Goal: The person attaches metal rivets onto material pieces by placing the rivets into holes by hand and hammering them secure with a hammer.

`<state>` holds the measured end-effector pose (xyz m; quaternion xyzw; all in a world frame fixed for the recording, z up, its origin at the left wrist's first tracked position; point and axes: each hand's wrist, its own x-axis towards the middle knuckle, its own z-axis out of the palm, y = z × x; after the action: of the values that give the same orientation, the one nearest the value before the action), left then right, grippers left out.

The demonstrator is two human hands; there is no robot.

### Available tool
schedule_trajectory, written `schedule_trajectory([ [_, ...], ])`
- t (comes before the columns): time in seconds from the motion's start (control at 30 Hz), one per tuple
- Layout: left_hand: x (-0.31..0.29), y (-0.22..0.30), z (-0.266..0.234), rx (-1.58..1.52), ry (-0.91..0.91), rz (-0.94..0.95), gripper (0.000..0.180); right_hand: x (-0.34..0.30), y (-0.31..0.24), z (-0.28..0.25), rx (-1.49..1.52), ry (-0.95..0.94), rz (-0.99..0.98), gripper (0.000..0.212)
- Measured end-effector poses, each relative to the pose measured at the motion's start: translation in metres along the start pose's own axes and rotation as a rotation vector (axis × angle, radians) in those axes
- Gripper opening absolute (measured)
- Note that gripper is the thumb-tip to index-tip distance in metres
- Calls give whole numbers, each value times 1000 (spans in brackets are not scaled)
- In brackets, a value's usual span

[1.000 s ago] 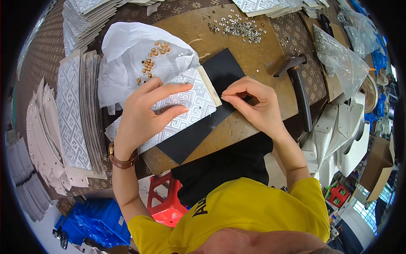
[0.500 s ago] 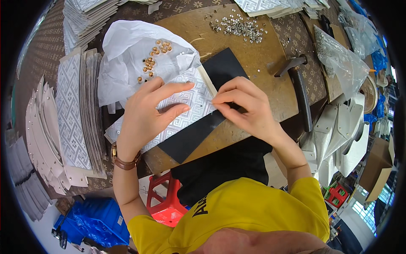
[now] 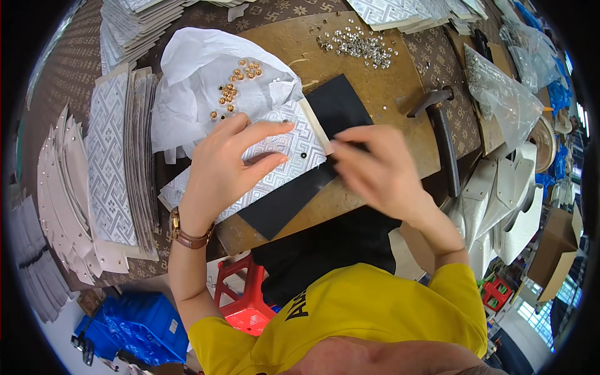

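My left hand (image 3: 226, 164) lies flat, fingers spread, on a silver patterned panel (image 3: 275, 164) that rests over a black mat (image 3: 312, 156) on a round wooden board (image 3: 387, 94). A small dark hole shows in the panel near its right end. My right hand (image 3: 375, 169) hovers at the panel's right edge, blurred, with its fingertips close together over the black mat. Whether it pinches anything I cannot tell. Small gold rivets (image 3: 234, 87) lie on white tissue paper (image 3: 200, 81) just beyond my left hand.
A heap of silver rivets (image 3: 356, 45) lies at the board's far edge. A dark hammer (image 3: 440, 134) rests on the right. Stacks of silver patterned panels (image 3: 106, 169) stand at the left. Clear plastic bags (image 3: 500, 94) at the right; a red stool (image 3: 244, 300) below.
My right hand has slid left and down along the panel's right edge, onto the black mat. My left hand stays pressed on the panel.
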<state>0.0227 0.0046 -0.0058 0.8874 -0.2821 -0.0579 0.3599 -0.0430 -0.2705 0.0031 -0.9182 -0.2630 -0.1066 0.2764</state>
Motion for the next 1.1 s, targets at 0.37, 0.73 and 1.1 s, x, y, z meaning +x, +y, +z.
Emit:
schedule_trajectory([
  [0.37,-1,3,-4,-34,-13,-29,38,-88,100,-40,-585,272,628,29],
  [0.73,-1,5,-5,-50,-63,-80,40,-27,-28,-62,884,363,-14,44],
  [1.1,-2,3,-8,-7,-59,-24,43,-38,-4,-44,209,32,579,30],
])
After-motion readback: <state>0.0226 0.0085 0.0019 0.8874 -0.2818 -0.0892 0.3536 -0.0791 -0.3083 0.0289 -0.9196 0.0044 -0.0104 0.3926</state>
